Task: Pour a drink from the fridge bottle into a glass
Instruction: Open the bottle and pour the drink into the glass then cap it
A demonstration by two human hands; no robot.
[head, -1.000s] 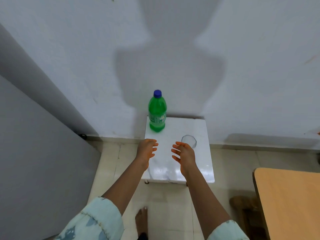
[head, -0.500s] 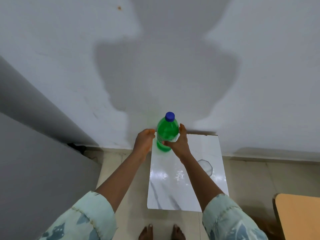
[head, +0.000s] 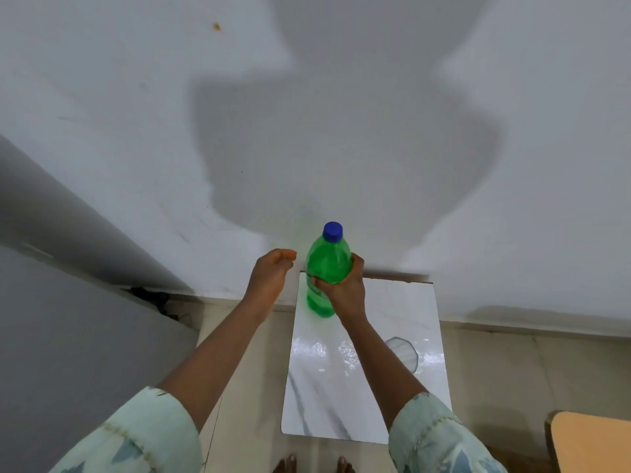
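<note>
Green bottle (head: 327, 262), blue cap (head: 333, 231) on, stands upright at the far left corner of a white bench (head: 396, 302) by the wall, gripped round its middle by the person's right hand (head: 345, 292). The left hand (head: 271, 278) hovers just beside it, fingers loosely curled, holding nothing. A clear glass (head: 407, 357) sits near the bench's right edge.

Upright blue-capped green bottle (head: 329, 264) at far end of white table (head: 392, 308); clear glass (head: 408, 356) nearer.
</note>
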